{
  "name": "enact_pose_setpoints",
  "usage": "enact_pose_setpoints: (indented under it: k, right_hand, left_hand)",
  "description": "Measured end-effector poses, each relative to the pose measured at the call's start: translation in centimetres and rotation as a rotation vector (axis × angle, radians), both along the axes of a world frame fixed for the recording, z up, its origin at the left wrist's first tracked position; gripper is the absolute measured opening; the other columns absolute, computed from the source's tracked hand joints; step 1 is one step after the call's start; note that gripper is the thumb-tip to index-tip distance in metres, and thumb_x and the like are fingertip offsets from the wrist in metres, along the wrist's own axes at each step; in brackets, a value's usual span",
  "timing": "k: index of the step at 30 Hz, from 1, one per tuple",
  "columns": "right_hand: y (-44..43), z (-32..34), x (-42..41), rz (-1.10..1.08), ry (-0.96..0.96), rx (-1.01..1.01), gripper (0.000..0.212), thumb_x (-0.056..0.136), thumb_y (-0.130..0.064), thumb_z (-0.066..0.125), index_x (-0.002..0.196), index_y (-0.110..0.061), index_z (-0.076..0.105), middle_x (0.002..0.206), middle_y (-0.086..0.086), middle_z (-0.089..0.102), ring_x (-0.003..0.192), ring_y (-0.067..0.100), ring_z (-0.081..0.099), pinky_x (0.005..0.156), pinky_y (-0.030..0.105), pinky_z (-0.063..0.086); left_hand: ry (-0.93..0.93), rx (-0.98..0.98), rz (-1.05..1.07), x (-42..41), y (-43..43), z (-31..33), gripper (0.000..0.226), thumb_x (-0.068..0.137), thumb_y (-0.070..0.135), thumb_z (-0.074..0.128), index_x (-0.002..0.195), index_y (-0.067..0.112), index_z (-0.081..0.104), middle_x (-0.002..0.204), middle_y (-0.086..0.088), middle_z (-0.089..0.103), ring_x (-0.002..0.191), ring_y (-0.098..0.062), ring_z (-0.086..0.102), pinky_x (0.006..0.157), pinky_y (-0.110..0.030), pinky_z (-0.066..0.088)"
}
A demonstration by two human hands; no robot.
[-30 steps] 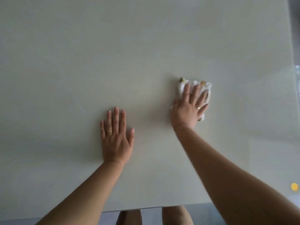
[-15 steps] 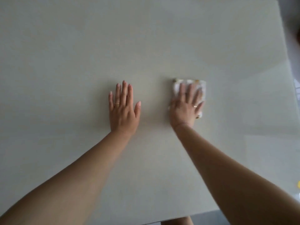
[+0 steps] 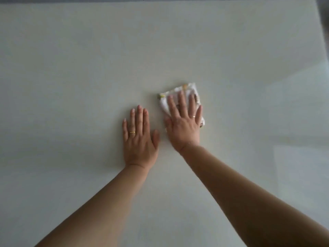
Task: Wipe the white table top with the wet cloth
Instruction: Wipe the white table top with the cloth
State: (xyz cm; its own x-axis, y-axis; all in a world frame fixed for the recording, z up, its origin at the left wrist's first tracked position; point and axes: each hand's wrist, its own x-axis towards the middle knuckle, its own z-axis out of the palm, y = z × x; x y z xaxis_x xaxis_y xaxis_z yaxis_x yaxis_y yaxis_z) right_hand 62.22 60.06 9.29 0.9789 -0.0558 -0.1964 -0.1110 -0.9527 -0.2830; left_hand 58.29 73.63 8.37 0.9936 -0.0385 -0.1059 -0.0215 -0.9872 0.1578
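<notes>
Near the middle of the table (image 3: 71,68), 2 bare forearms reach forward. Left hand (image 3: 139,138) lies flat, palm down, fingers straight and close together, holding nothing, likely just bracing. Just beside it, right hand (image 3: 184,122) presses flat on the folded cloth (image 3: 185,90), fingers spread, pinning rather than gripping. Cloth sticks out past the fingertips, long axis running away from the person, tilted slightly. Bare table beyond it, so the next stroke probably pushes forward.
</notes>
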Motion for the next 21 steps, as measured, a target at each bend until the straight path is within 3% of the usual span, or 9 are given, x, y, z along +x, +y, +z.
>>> enact_pose_setpoints:
  k: [2, 4, 6, 8, 11, 14, 17, 19, 21]
  right_hand:
    - [0.2, 0.1, -0.9, 0.342, 0.001, 0.009, 0.056, 0.093, -0.043, 0.030, 0.148, -0.034, 0.019, 0.159, -0.002, 0.009, 0.146, 0.027, -0.004, 0.116, 0.050, -0.005]
    - [-3.4, 0.0, 0.8, 0.452, -0.019, -0.029, 0.056, 0.095, -0.040, 0.033, 0.148, -0.034, 0.017, 0.159, -0.002, 0.009, 0.146, 0.025, -0.001, 0.116, 0.050, -0.001]
    - [-7.9, -0.2, 2.9, 0.273, -0.013, -0.106, 0.058, 0.096, -0.034, 0.039, 0.148, -0.033, 0.015, 0.159, 0.002, 0.007, 0.146, 0.027, -0.001, 0.115, 0.054, 0.004]
    - [-10.6, 0.0, 5.0, -0.124, 0.018, -0.084, 0.060, 0.095, -0.034, 0.039, 0.149, -0.035, 0.014, 0.160, 0.000, 0.003, 0.146, 0.026, -0.005, 0.116, 0.053, 0.000]
    - [-6.4, -0.1, 6.2, -0.452, 0.023, -0.025, 0.059, 0.095, -0.038, 0.032, 0.150, -0.033, 0.012, 0.160, 0.000, -0.001, 0.146, 0.028, -0.010, 0.115, 0.053, -0.008]
    - [0.0, -0.4, 3.9, 0.051, -0.016, -0.010, 0.061, 0.093, -0.037, 0.038, 0.149, -0.031, 0.016, 0.160, 0.002, 0.006, 0.145, 0.032, -0.005, 0.113, 0.053, -0.007]
    - [-1.9, -0.3, 3.9, 0.487, -0.063, -0.007, 0.058, 0.093, -0.037, 0.040, 0.148, -0.031, 0.023, 0.158, 0.001, 0.015, 0.146, 0.031, 0.005, 0.114, 0.053, 0.001]
    - [-6.3, -0.4, 5.8, 0.415, -0.052, -0.085, 0.058, 0.094, -0.035, 0.039, 0.149, -0.031, 0.020, 0.159, 0.003, 0.011, 0.146, 0.031, 0.003, 0.114, 0.054, 0.005]
    - [-10.9, -0.3, 7.8, 0.090, 0.018, -0.140, 0.057, 0.096, -0.038, 0.035, 0.149, -0.034, 0.014, 0.160, 0.001, 0.002, 0.146, 0.028, -0.004, 0.115, 0.052, 0.002]
  left_hand:
    - [0.007, 0.010, -0.002, 0.1, 0.0, 0.1, 0.061, 0.096, 0.039, 0.025, 0.146, 0.004, 0.027, 0.155, -0.014, 0.026, 0.144, -0.028, 0.022, 0.117, -0.048, 0.017]
    - [0.012, -0.007, -0.013, 0.1, 0.1, 0.1, 0.063, 0.094, 0.038, 0.027, 0.147, 0.004, 0.026, 0.155, -0.014, 0.024, 0.144, -0.028, 0.020, 0.117, -0.049, 0.015]
    - [0.007, -0.006, -0.018, 0.1, 0.1, 0.0, 0.064, 0.093, 0.038, 0.029, 0.148, 0.005, 0.024, 0.156, -0.014, 0.021, 0.145, -0.028, 0.018, 0.117, -0.048, 0.013]
    - [0.006, 0.001, -0.012, 0.1, 0.1, 0.0, 0.064, 0.093, 0.038, 0.029, 0.148, 0.005, 0.024, 0.156, -0.014, 0.021, 0.145, -0.028, 0.018, 0.117, -0.048, 0.012]
    - [0.006, 0.018, -0.007, 0.3, -0.1, 0.0, 0.064, 0.093, 0.038, 0.029, 0.148, 0.004, 0.024, 0.156, -0.014, 0.021, 0.145, -0.026, 0.016, 0.117, -0.048, 0.011]
    - [0.023, 0.037, -0.006, 0.3, -0.1, 0.1, 0.064, 0.093, 0.037, 0.028, 0.147, 0.003, 0.025, 0.155, -0.015, 0.022, 0.145, -0.027, 0.018, 0.116, -0.049, 0.013]
    - [0.035, 0.045, -0.015, 0.4, -0.1, 0.2, 0.063, 0.093, 0.037, 0.028, 0.146, 0.002, 0.027, 0.154, -0.016, 0.025, 0.144, -0.029, 0.020, 0.116, -0.049, 0.015]
    - [0.029, 0.043, -0.016, 0.3, -0.1, 0.4, 0.063, 0.094, 0.038, 0.029, 0.146, 0.003, 0.028, 0.154, -0.016, 0.026, 0.143, -0.031, 0.023, 0.115, -0.050, 0.017]
    - [0.022, 0.020, -0.009, 0.3, -0.1, 0.7, 0.062, 0.093, 0.038, 0.031, 0.145, 0.004, 0.030, 0.153, -0.016, 0.028, 0.142, -0.032, 0.026, 0.114, -0.052, 0.020]
